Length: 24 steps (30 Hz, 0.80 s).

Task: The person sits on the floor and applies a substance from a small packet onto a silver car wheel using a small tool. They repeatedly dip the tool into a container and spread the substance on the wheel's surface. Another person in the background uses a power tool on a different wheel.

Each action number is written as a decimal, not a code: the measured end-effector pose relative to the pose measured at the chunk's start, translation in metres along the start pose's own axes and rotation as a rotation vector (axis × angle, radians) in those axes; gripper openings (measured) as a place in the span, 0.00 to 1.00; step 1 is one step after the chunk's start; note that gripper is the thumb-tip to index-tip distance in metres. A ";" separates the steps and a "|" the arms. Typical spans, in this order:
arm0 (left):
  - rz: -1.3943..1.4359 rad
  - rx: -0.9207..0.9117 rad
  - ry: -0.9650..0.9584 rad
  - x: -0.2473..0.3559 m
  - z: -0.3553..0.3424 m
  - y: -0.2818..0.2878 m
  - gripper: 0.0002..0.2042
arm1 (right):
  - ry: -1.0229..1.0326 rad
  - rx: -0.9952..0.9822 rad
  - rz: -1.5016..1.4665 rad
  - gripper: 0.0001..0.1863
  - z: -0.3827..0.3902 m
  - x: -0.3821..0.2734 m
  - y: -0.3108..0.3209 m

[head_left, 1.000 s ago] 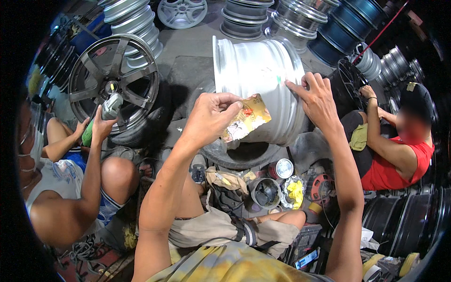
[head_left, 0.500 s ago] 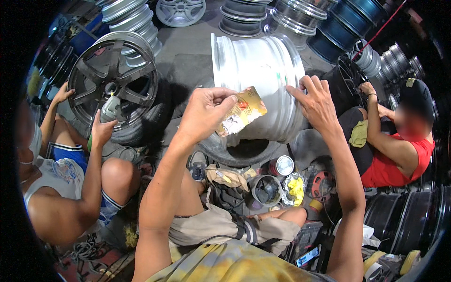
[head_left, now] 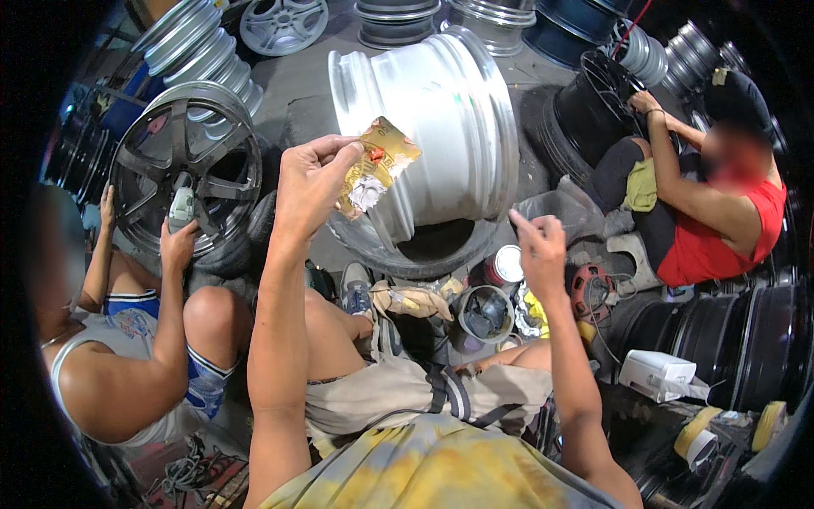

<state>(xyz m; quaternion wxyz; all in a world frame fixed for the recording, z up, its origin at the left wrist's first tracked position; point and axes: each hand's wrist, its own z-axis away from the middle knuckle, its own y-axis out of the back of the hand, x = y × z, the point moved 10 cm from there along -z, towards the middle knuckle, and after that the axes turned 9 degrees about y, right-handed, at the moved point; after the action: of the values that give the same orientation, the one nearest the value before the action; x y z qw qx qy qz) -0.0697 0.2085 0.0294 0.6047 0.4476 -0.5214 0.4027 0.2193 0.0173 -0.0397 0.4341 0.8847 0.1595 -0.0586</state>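
Observation:
Between the thumb and fingers of my left hand [head_left: 312, 182] is a gold card [head_left: 386, 157] with red marks and a whitish, silvery patch on its lower part. It is held up in front of a wide silver wheel rim [head_left: 432, 127], which lies on its side on a tire [head_left: 462, 259]. My right hand [head_left: 543, 254] is off the rim, to its near right. Its index finger points out while the other fingers curl, and I see nothing held in it. A tub with dark contents [head_left: 485, 314] and a can with a white lid [head_left: 507, 265] stand below, near my legs.
A person at left holds a grey power tool [head_left: 181, 206] against a dark spoked wheel [head_left: 188, 144]. Another person, in red [head_left: 721, 229], works on a black wheel [head_left: 589, 106] at right. Stacked rims [head_left: 199, 59] stand at the back. A white boxy device [head_left: 657, 375] lies at lower right.
My right hand has come away from the silver rim, moving nearer and lower. My left hand still grips the gold card. The whole view has shifted somewhat.

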 end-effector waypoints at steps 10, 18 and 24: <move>-0.043 -0.038 0.032 0.002 0.006 -0.026 0.11 | 0.084 0.042 0.259 0.30 -0.008 -0.015 -0.039; -0.021 -0.077 0.042 0.000 0.006 -0.030 0.12 | 0.051 0.080 0.313 0.28 -0.004 -0.018 -0.044; -0.047 -0.100 0.075 -0.007 0.004 -0.033 0.12 | 0.004 0.102 0.251 0.25 -0.002 -0.020 -0.032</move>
<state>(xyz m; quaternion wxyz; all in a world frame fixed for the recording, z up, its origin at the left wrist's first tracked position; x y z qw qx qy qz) -0.0407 0.1956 0.0191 0.6547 0.4138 -0.5070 0.3783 0.1898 0.0322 -0.0580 0.3924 0.9186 0.0453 -0.0102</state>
